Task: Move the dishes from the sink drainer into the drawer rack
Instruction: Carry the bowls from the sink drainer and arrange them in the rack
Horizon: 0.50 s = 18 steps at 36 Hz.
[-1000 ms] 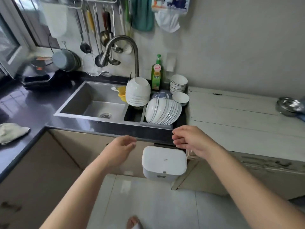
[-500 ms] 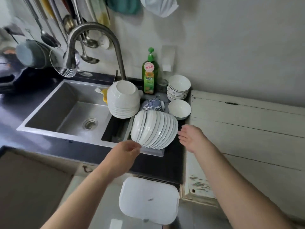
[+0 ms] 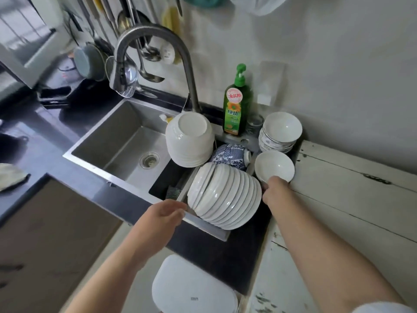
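The row of plates (image 3: 224, 197) was bracketed, not yet held: left hand (image 3: 162, 214) loosely open at one end, right hand (image 3: 274, 192) opposite, its grip indeterminable; even inward pressure was advised before lifting.

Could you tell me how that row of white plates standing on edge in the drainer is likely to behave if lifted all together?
The plates look ceramic and number about ten, so probably heavy. Their glossy glaze may be slippery. Leaning on edge, loose ones could topple.
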{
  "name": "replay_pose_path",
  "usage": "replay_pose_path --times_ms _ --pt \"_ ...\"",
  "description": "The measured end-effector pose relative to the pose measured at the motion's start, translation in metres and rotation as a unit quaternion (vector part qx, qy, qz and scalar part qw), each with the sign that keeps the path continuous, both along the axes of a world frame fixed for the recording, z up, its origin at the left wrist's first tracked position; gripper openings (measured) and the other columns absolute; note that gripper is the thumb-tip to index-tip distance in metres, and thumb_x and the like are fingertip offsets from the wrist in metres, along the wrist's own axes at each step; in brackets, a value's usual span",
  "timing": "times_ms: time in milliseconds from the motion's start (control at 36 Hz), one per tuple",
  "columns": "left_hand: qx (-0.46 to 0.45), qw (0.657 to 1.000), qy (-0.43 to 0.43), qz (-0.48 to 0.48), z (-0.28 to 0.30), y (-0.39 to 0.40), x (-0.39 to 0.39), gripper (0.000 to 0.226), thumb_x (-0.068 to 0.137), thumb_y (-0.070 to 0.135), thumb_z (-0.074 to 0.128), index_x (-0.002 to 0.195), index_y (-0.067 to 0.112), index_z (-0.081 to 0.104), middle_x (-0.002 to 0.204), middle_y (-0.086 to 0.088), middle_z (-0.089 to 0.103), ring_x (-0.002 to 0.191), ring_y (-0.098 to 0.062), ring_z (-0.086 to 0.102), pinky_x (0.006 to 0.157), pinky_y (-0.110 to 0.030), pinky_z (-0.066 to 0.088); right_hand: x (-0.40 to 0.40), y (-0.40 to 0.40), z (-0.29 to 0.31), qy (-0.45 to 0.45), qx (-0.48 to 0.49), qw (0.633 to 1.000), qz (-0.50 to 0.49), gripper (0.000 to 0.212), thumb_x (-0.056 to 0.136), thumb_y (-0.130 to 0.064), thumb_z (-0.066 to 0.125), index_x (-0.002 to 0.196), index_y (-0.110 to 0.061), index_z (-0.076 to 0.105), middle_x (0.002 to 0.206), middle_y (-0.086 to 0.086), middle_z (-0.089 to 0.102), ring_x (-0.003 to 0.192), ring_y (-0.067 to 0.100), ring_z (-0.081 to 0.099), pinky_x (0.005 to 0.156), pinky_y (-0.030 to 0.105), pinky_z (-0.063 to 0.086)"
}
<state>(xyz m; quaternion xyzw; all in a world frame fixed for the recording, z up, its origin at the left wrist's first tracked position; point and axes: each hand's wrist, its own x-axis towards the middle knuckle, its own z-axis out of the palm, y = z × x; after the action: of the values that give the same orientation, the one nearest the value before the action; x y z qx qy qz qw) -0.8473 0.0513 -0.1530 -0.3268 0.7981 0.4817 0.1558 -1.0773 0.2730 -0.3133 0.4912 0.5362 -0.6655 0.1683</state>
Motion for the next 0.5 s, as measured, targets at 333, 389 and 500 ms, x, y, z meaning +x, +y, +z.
replay_pose_path --times_ms 333,389,500 --pt "0.239 0.968 0.039 0.062 -0.012 0.055 -0.020 0.023 0.096 0.030 0.068 0.119 0.030 0.072 0.114 0.002 0.075 0.108 -0.016 0.071 0.099 -0.040 0.056 0.130 0.032 0.074 0.108 0.055 0.981 0.151 0.031 0.099 -0.008 0.039 0.125 -0.005 0.054 0.083 0.014 0.077 0.079 0.023 0.074 0.072 0.034 0.058" --pt "0.330 0.939 0.032 0.093 -0.018 0.067 -0.021 0.046 0.086 0.040 0.074 0.130 0.034 0.065 0.127 0.002 0.069 0.121 -0.020 0.064 0.106 -0.047 0.051 0.156 0.027 0.085 0.105 0.046 0.964 0.238 0.024 0.101 -0.007 0.040 0.122 -0.007 0.053 0.083 0.016 0.076 0.072 0.024 0.075 0.070 0.037 0.061" --pt "0.389 0.905 0.057 0.162 -0.031 0.082 -0.019 0.040 0.095 0.026 0.060 0.135 0.030 0.059 0.132 -0.014 0.064 0.122 -0.039 0.061 0.095 -0.062 0.055 0.187 0.016 0.107 0.105 -0.011 0.887 0.449 0.031 0.105 -0.017 0.038 0.133 -0.012 0.051 0.080 0.010 0.078 0.082 0.022 0.076 0.082 0.038 0.062"
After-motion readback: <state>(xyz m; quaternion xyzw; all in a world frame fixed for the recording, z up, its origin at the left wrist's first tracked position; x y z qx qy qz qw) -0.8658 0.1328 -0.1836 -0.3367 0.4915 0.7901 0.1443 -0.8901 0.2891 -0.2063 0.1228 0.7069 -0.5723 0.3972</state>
